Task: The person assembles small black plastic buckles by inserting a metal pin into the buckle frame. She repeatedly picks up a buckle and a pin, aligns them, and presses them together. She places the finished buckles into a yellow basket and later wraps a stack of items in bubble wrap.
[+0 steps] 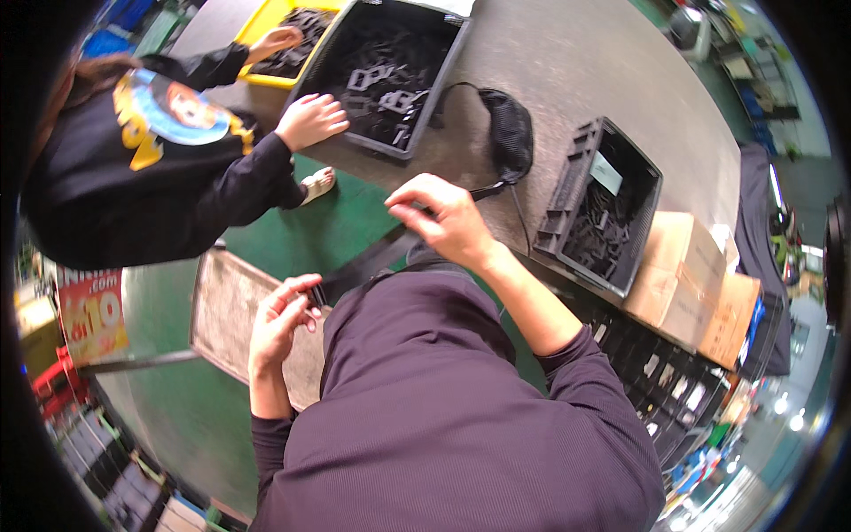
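Observation:
My left hand [282,321] is in front of my body at the left, its fingers pinched on a small black piece [318,293]. The kind of piece is too small to tell. Higher up and to the right, my right hand [443,220] is closed, thumb against curled fingers, near the table's edge. Whatever it may hold is hidden. Just beyond this hand, a black mesh pouch [511,133] with a strap lies on the grey table [567,66]. To its right stands a black crate [647,177] of small dark parts [603,226], with a pale paper slip [606,174] inside.
A co-worker in a black sweatshirt [80,195] stands at the left, one hand [312,121] by a large black crate [454,55], the other at a yellow crate [251,32]. Cardboard boxes [674,275] stand at right. A worn board [232,306] is beyond my left hand.

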Demonstrator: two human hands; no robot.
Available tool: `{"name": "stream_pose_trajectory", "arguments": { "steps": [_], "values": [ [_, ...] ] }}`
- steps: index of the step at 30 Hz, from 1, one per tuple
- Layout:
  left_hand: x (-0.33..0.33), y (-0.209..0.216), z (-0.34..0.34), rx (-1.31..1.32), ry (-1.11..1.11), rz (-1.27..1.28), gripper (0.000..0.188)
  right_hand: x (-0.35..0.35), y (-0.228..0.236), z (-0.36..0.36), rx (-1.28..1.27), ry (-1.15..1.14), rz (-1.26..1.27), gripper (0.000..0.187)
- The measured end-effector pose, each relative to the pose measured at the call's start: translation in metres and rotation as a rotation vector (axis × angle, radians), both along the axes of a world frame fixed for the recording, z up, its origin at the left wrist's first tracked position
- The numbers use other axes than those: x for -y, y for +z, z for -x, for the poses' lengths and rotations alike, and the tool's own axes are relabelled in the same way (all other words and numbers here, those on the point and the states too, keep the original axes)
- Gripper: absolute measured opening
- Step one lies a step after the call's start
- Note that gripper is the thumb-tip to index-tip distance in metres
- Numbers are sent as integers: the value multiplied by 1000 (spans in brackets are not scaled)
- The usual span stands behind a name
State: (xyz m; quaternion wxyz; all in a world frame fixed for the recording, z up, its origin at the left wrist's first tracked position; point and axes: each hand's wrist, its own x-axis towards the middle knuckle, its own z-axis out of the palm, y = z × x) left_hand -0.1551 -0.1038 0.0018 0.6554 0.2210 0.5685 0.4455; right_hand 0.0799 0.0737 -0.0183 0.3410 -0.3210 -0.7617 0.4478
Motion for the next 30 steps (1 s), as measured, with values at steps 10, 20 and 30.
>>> {"name": "stream_pose_trajectory", "arguments": {
  "steps": [10,20,30],
  "values": [
    [-7,-22,-33,-133,-275,177,27,-63,-105,-301,325,-1138,294,22],
    [-25,-20,-38,-611,-540,114,16,-119,-151,-379,820,-1260,460,41],
    [-38,-19,-47,-498,-443,117,17,-141,-154,-376,975,-1329,697,57]
  ]
}}
